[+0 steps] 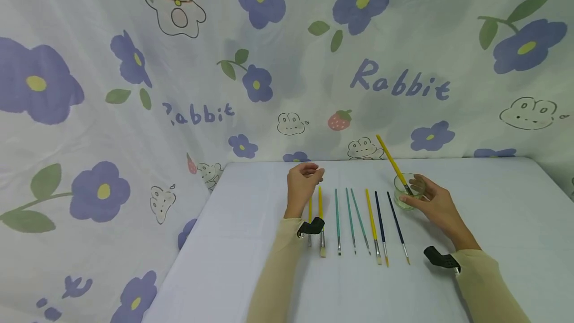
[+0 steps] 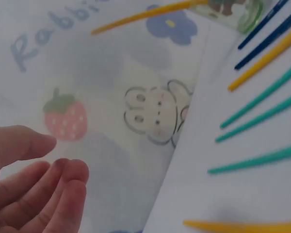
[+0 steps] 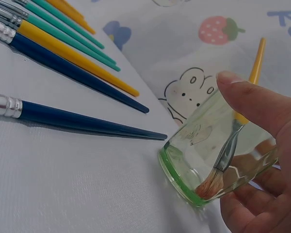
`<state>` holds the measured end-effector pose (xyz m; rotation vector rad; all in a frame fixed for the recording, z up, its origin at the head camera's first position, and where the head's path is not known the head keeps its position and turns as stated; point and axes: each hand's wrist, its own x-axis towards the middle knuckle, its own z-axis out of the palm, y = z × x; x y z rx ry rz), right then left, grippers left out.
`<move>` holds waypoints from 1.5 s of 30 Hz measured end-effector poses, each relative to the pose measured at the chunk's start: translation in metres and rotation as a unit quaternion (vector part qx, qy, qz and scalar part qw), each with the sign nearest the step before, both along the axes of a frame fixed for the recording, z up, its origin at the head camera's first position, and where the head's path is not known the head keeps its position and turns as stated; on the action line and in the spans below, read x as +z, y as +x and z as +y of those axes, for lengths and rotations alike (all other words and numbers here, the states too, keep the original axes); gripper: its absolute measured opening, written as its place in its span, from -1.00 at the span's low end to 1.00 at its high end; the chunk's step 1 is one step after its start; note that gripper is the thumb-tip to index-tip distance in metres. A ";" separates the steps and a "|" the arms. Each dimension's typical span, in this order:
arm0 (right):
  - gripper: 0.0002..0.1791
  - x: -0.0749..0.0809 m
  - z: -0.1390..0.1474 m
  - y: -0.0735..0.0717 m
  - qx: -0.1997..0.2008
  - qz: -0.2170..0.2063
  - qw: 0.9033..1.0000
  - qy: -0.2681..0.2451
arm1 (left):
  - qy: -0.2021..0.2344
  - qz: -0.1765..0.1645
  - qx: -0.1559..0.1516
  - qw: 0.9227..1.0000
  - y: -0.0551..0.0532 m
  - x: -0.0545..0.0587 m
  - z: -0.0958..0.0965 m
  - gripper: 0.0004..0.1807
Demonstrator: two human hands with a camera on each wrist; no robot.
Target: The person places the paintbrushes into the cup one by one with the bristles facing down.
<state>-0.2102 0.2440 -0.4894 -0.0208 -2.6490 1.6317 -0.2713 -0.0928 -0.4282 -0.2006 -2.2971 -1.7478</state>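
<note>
My right hand (image 1: 434,204) grips a clear glass cup (image 3: 189,145), thumb on the near side and fingers round the far side. Inside the cup leans a yellow-handled paintbrush (image 1: 391,159), its brown bristles down at the greenish base and its handle sticking out over the rim. My left hand (image 1: 303,186) hovers above the far ends of the leftmost brushes. Its fingers are loosely bent, thumb apart from them, and nothing is in it in the left wrist view.
Paintbrushes lie in a row, bristles toward me: two yellow brushes (image 1: 320,203) at left, three teal brushes (image 1: 338,218), another yellow brush (image 1: 371,213), then two navy brushes (image 1: 394,216). A white cloth (image 1: 224,263) covers the table; a patterned curtain (image 1: 305,79) hangs behind.
</note>
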 end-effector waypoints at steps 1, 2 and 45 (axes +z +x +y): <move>0.12 0.000 0.000 0.000 -0.001 -0.002 1.000 -0.001 | 0.001 -0.004 0.009 1.000 0.000 -0.001 -0.006 -0.79; 0.13 0.001 0.000 0.000 -0.001 -0.003 1.000 -0.002 | -0.001 -0.009 0.018 1.000 0.000 -0.003 -0.011 -0.78; 0.12 -0.001 0.001 -0.001 -0.002 -0.006 1.000 -0.006 | -0.291 -0.224 0.089 0.926 0.014 -0.038 -0.054 -0.80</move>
